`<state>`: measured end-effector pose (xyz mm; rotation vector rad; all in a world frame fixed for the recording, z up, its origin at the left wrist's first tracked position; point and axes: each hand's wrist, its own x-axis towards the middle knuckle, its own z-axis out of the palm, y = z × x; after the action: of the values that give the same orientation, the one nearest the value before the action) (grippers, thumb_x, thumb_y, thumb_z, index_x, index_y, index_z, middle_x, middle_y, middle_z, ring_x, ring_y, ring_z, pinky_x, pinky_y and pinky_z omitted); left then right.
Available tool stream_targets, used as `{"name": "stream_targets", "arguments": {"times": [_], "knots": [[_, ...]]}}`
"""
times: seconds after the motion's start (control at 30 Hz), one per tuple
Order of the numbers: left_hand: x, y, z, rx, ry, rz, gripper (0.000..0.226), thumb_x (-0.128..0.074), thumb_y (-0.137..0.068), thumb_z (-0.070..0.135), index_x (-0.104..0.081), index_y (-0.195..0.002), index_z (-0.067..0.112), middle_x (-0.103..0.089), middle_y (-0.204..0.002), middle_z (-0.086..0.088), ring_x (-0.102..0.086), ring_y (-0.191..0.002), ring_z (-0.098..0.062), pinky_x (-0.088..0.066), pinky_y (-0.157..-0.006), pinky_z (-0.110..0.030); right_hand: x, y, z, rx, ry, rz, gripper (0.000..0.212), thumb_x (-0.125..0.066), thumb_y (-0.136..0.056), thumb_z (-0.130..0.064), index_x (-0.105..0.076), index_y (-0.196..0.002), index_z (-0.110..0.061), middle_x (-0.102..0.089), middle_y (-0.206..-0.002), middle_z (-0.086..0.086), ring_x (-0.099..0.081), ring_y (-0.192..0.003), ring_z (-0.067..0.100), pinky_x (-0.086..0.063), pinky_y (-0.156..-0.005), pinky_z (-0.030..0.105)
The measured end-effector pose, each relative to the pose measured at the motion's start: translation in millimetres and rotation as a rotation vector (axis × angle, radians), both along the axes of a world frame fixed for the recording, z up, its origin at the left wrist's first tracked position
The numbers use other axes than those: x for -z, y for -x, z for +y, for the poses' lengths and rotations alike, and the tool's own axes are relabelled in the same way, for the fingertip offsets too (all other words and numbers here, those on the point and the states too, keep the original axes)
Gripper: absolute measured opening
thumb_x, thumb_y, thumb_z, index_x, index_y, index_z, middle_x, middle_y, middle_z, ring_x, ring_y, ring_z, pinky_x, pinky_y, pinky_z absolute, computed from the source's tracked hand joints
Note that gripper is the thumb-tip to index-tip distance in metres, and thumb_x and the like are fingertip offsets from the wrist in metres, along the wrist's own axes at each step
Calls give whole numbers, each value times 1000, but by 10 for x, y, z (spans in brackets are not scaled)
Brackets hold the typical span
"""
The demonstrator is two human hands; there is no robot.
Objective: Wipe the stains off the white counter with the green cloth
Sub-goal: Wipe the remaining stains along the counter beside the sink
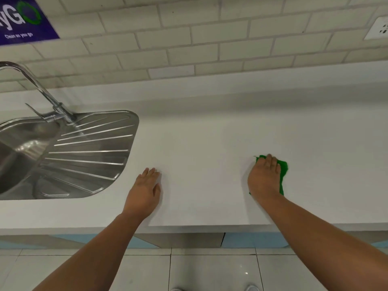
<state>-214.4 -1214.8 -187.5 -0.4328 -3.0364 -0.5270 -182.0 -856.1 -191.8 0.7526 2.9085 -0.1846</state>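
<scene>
Near the front edge of the white counter, at seven o'clock, the left hand is laid flat, fingers straight and held together. At four o'clock the green cloth is pressed onto the counter under the right hand, whose fingers are curled over it. The cloth is bunched, its long axis running roughly six to twelve o'clock. A steel sink is set in at nine o'clock. On the purple sign at eleven o'clock, "Clean as you go" can be read.
</scene>
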Motion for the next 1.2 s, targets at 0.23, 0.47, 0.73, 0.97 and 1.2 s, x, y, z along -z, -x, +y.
{"name": "stream_targets", "arguments": {"times": [0.23,0.47,0.73,0.97,1.2], "knots": [[114,342,-410,-15,-27,-25,48,-42,-101,30,-39,-148,19,-29,-158,3,-14,-149,-14,-22,-116,-34,193,532,44,-46,0,268,47,-44,-94,-7,-45,-138,9,-42,-147,26,-34,-140,39,-18,-120,47],[111,729,-653,44,-115,6,47,-40,-101,33,-44,-144,16,-35,-155,-1,-19,-148,-14,-15,-117,-29,78,1353,-580,-166,-110,95,54,-33,-97,-15,-30,-150,-1,-27,-158,17,-20,-146,33,-14,-121,46],[200,1131,-861,60,-106,-13,59,-33,-95,40,-43,-145,11,-36,-155,-6,-23,-147,-19,-10,-118,-27,61,1954,-1800,-435,-47,105,58,-28,-100,-20,-16,-155,-7,-11,-164,9,-7,-151,25,-4,-123,42],[325,1158,-917,108,-125,-26,67,-20,-96,49,-33,-150,12,-21,-160,1,-10,-149,-10,-6,-121,-27,92,1789,-2118,-784,234,155,57,-33,-97,-20,-27,-154,-14,-16,-163,0,-8,-151,17,-3,-123,38],[249,1244,-931,88,-233,-43,60,-30,-97,47,-47,-143,12,-36,-155,0,-21,-146,-8,-17,-120,-30,108,2100,-1766,-588,52,163,55,-31,-101,-22,-22,-155,-19,-14,-164,-3,-6,-151,17,-3,-123,44]]}}
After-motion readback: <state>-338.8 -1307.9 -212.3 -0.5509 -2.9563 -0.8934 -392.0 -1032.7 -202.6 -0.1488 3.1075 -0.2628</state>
